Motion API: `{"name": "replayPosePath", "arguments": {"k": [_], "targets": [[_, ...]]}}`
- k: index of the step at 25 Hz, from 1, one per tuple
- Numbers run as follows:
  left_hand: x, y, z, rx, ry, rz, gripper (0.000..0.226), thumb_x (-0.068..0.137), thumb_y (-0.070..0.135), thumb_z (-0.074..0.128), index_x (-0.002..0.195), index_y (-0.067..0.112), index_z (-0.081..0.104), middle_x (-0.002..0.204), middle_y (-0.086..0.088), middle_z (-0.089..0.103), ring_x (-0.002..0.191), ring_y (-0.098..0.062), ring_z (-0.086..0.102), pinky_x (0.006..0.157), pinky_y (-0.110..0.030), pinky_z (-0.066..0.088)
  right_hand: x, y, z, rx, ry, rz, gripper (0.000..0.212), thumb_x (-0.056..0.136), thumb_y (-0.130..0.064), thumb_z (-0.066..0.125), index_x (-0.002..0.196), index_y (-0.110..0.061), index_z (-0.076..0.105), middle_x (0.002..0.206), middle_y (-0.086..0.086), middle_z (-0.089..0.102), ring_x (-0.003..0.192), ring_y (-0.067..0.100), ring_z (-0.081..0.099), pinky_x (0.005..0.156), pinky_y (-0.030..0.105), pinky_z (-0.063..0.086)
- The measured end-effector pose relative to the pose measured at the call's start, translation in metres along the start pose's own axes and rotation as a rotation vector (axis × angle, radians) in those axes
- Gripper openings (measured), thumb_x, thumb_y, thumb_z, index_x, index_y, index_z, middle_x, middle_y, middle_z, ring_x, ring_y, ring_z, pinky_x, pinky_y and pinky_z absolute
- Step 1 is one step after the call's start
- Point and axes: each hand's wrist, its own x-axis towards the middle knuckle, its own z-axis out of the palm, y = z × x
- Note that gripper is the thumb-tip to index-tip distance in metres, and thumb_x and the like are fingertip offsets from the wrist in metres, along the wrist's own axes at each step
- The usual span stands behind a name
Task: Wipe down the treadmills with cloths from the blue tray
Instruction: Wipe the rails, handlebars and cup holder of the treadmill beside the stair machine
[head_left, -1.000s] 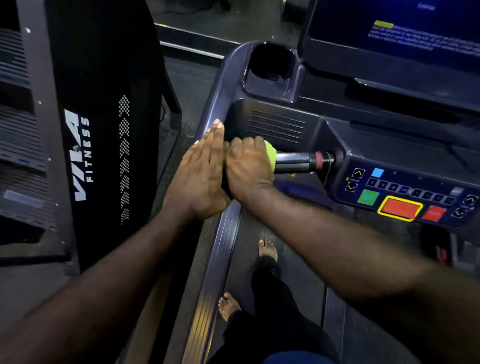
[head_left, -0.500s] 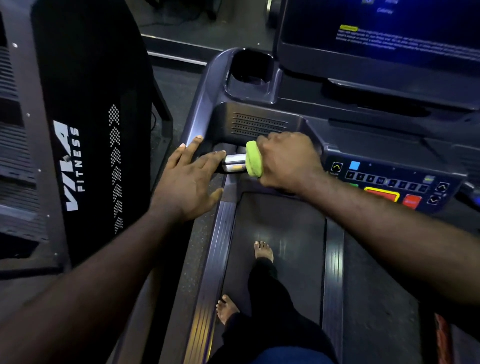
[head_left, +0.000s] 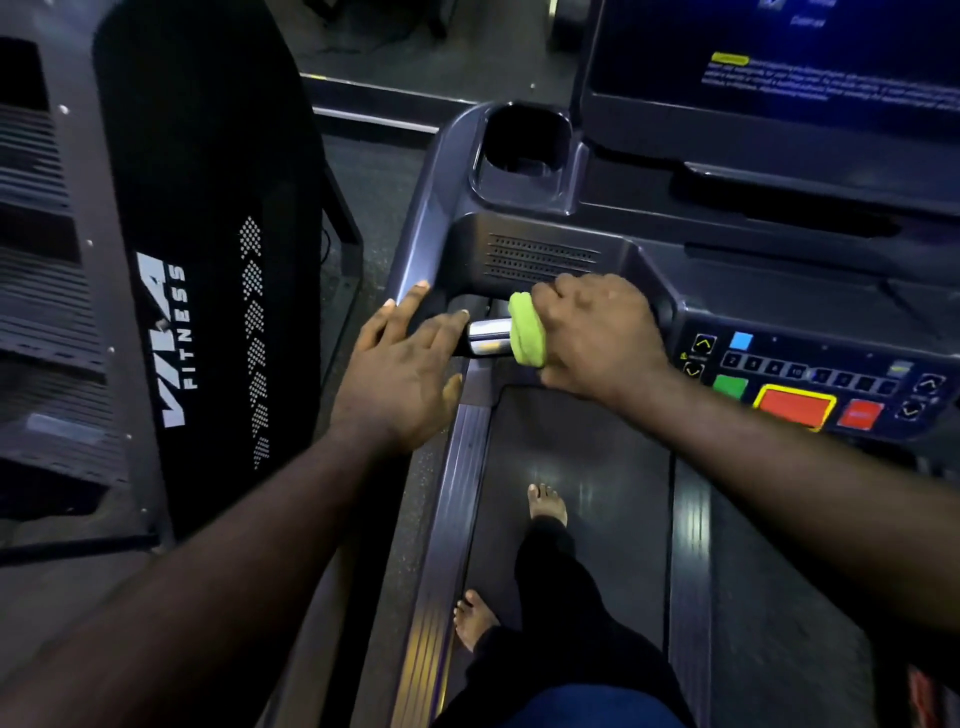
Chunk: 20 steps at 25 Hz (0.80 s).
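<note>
I stand barefoot on a dark treadmill (head_left: 447, 171). My right hand (head_left: 597, 338) is closed around a lime-green cloth (head_left: 527, 330), which is wrapped round the chrome handlebar (head_left: 488, 335) below the console. My left hand (head_left: 400, 369) lies flat with its fingers spread, the fingertips touching the handlebar's left end. The blue tray is out of view.
The console's button panel (head_left: 810, 384) with green, red and blue keys sits right of my hand. A cup holder (head_left: 524, 137) and a lit screen (head_left: 831, 57) are above. A black machine marked "VILA FITNESS" (head_left: 176, 332) stands close on the left. My feet (head_left: 545, 504) are on the belt.
My right hand slid the green cloth rightwards along the handlebar, then held about there. My left hand has stayed flat at the bar's left end, its fingers now spread.
</note>
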Motion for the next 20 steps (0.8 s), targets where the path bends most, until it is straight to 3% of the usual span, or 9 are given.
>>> {"name": "replayPosePath", "arguments": {"k": [3,4,7,9,11,13,15,18,20], "targets": [[0.002,0.001,0.0,-0.011,-0.01,0.014,0.072,0.095,0.05,0.058,0.158,0.024,0.036,0.158,0.005,0.048,0.162,-0.026,0.009,0.127,-0.049,0.013,0.045,0.025,-0.036,0.333,-0.458,0.129,0.059,0.055,-0.06,0.082,0.101,-0.025,0.067,0.095,0.004,0.067,0.086,0.032,0.066,0.065,0.033,0.046],[0.001,0.002,-0.001,-0.025,-0.011,0.011,0.072,0.095,0.052,0.055,0.158,0.025,0.037,0.159,0.005,0.048,0.162,-0.025,0.009,0.127,-0.048,0.013,0.043,0.028,-0.038,0.394,-0.489,0.153,0.062,0.054,-0.06,0.085,0.103,-0.026,0.068,0.097,0.002,0.066,0.089,0.03,0.065,0.067,0.034,0.046],[0.001,-0.004,-0.004,-0.184,0.04,-0.013,0.068,0.095,0.046,0.049,0.158,0.021,0.04,0.166,0.003,0.037,0.16,-0.02,0.017,0.128,-0.046,0.015,-0.014,0.006,-0.014,0.461,0.171,0.101,0.056,0.067,-0.041,0.081,0.117,-0.021,0.07,0.11,0.004,0.068,0.107,0.032,0.064,0.086,0.041,0.048],[0.001,-0.007,-0.004,-0.367,0.082,-0.042,0.065,0.096,0.036,0.049,0.157,0.017,0.041,0.171,0.0,0.026,0.158,-0.017,0.022,0.126,-0.043,0.02,-0.071,-0.038,0.012,0.715,0.518,0.242,0.059,0.072,-0.033,0.083,0.125,-0.012,0.07,0.122,0.006,0.068,0.118,0.027,0.062,0.107,0.04,0.047],[0.0,-0.008,-0.005,-0.526,0.097,-0.107,0.06,0.099,0.031,0.047,0.157,0.016,0.042,0.172,0.003,0.022,0.157,-0.01,0.022,0.123,-0.038,0.02,-0.097,-0.086,0.036,1.242,0.512,0.59,0.06,0.068,-0.031,0.09,0.123,-0.012,0.072,0.122,0.004,0.073,0.114,0.022,0.068,0.107,0.04,0.053],[0.001,-0.007,-0.006,-0.568,0.115,-0.137,0.056,0.102,0.033,0.044,0.155,0.016,0.044,0.172,0.004,0.024,0.153,0.0,0.021,0.12,-0.033,0.018,-0.091,-0.107,0.046,2.058,0.46,1.055,0.053,0.069,-0.025,0.092,0.118,-0.01,0.076,0.117,0.012,0.078,0.107,0.032,0.075,0.1,0.056,0.059],[0.0,-0.007,-0.005,-0.58,0.13,-0.137,0.055,0.104,0.037,0.04,0.154,0.015,0.046,0.17,0.003,0.027,0.151,0.001,0.022,0.121,-0.033,0.02,-0.067,-0.096,0.047,2.582,0.419,1.238,0.037,0.086,-0.027,0.081,0.117,-0.01,0.076,0.12,0.016,0.076,0.109,0.035,0.074,0.103,0.058,0.056],[0.003,-0.01,-0.002,-0.627,0.158,-0.123,0.057,0.107,0.042,0.033,0.153,0.011,0.048,0.168,-0.003,0.033,0.155,-0.011,0.028,0.125,-0.043,0.026,-0.01,-0.079,0.026,2.745,0.591,1.057,0.028,0.094,-0.039,0.072,0.111,-0.016,0.074,0.113,0.011,0.077,0.096,0.026,0.074,0.093,0.046,0.061],[0.003,-0.012,-0.001,-0.621,0.171,-0.116,0.059,0.108,0.043,0.03,0.153,0.008,0.047,0.166,-0.007,0.036,0.155,-0.017,0.031,0.125,-0.047,0.027,0.023,-0.106,0.009,2.667,0.531,1.149,0.056,0.075,-0.04,0.09,0.12,-0.012,0.074,0.114,0.011,0.078,0.095,0.029,0.075,0.086,0.047,0.063]]}}
